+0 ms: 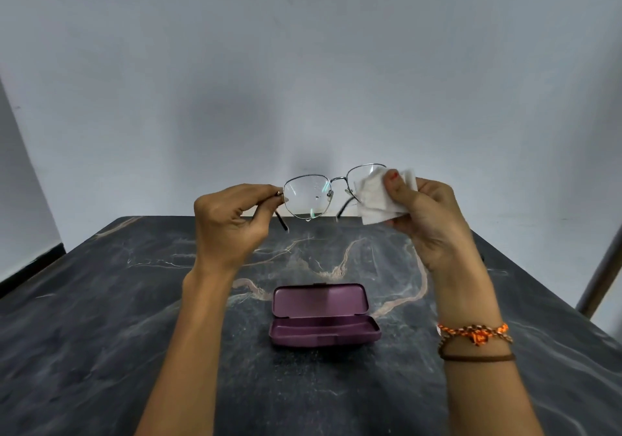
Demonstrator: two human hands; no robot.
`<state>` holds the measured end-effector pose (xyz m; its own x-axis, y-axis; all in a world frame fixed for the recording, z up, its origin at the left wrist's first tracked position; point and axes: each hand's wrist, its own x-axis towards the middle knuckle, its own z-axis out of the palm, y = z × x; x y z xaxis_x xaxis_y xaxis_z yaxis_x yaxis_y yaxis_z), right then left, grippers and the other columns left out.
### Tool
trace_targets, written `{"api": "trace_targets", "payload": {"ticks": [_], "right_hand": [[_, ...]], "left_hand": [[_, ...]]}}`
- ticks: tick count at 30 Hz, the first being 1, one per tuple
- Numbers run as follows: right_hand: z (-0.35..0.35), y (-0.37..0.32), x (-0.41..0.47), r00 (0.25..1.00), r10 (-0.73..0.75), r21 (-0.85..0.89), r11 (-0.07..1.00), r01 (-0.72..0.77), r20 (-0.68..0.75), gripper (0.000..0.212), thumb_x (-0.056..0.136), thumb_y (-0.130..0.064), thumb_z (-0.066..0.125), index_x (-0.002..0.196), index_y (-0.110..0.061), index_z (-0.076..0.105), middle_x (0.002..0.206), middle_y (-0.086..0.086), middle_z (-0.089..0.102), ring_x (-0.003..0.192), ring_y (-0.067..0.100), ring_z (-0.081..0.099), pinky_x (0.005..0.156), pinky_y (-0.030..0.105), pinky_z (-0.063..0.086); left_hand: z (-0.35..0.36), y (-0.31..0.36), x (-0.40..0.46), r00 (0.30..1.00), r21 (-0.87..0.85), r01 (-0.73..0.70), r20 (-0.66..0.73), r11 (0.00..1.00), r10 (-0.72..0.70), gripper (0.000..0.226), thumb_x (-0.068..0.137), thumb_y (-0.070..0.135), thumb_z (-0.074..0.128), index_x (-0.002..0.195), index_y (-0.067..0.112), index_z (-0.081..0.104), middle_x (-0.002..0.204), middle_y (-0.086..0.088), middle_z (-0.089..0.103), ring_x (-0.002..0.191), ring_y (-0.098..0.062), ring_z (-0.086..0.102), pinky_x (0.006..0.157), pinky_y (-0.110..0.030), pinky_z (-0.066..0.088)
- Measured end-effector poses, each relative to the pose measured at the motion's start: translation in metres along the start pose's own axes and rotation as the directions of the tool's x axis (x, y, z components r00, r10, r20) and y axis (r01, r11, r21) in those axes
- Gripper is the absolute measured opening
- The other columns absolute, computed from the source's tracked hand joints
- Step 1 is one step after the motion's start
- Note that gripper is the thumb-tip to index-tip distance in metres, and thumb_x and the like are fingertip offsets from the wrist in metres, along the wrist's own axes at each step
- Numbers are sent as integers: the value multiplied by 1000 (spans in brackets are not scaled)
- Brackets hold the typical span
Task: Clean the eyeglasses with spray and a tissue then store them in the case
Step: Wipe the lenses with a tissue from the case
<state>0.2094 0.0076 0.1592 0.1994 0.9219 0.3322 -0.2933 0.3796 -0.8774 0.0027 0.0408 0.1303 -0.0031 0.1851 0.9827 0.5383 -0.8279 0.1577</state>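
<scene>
Your left hand (232,220) pinches the light, fragile glasses (308,196) by the hinge, right hand (427,213) pressing tissue (372,196); wipe gently.

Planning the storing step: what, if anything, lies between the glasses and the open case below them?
Nothing visible. The eyeglasses are held up by the left hand and the tissue in the right hand; the purple case lies open and empty on the table below.
</scene>
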Motion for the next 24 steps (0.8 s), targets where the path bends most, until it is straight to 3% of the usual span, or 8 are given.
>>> {"api": "trace_targets", "payload": {"ticks": [4, 8, 13, 18, 22, 24], "right_hand": [[7, 8, 6, 978, 205, 220, 956, -193, -32, 17, 89, -23, 54, 83, -7, 60, 62, 3, 72, 55, 14, 69, 48, 24, 56], [10, 15, 8, 964, 259, 400, 879, -259, 54, 18, 90, -21, 52, 91, -5, 60, 70, 9, 74, 63, 17, 72, 54, 30, 59], [15, 17, 7, 964, 264, 437, 863, -253, 35, 17, 90, -18, 53, 87, -3, 60, 66, 8, 74, 60, 18, 71, 46, 29, 56], [11, 13, 7, 962, 274, 486, 840, -241, 2, 17, 90, -19, 52, 84, -5, 59, 62, 8, 73, 57, 18, 71, 50, 31, 58], [3, 10, 8, 971, 238, 437, 877, -198, -38, 17, 91, -20, 52, 81, -7, 59, 61, 5, 73, 57, 16, 71, 50, 30, 58], [4, 10, 8, 975, 221, 416, 888, -194, -17, 17, 90, -21, 53, 83, -7, 60, 63, 5, 73, 59, 16, 71, 54, 32, 59]], "left_hand": [[2, 5, 1, 981, -49, 193, 26, 980, -192, 12, 65, -7, 75, 77, -7, 71, 75, -12, 69, 70, -3, 60, 63, -7, 48], [1, 6, 5, 940, -101, 337, -30, 936, -341, 17, 66, -6, 77, 82, -3, 72, 76, 4, 64, 56, 16, 57, 59, -1, 46], [1, 9, 6, 932, -98, 337, -109, 936, -347, 14, 67, -6, 76, 81, -5, 72, 79, 4, 63, 57, 21, 55, 59, -1, 46], [-3, 10, 9, 933, -92, 303, -173, 949, -315, 15, 67, -5, 75, 81, -7, 71, 83, 1, 63, 67, 6, 59, 62, 0, 45], [-7, 5, 9, 906, -121, 322, -249, 939, -343, 19, 69, 2, 75, 86, -7, 70, 87, -1, 63, 66, 17, 59, 63, -1, 45], [-7, 5, 10, 903, -123, 307, -274, 944, -329, 18, 70, 4, 74, 85, -6, 71, 87, -2, 64, 66, 12, 60, 63, -1, 44]]}}
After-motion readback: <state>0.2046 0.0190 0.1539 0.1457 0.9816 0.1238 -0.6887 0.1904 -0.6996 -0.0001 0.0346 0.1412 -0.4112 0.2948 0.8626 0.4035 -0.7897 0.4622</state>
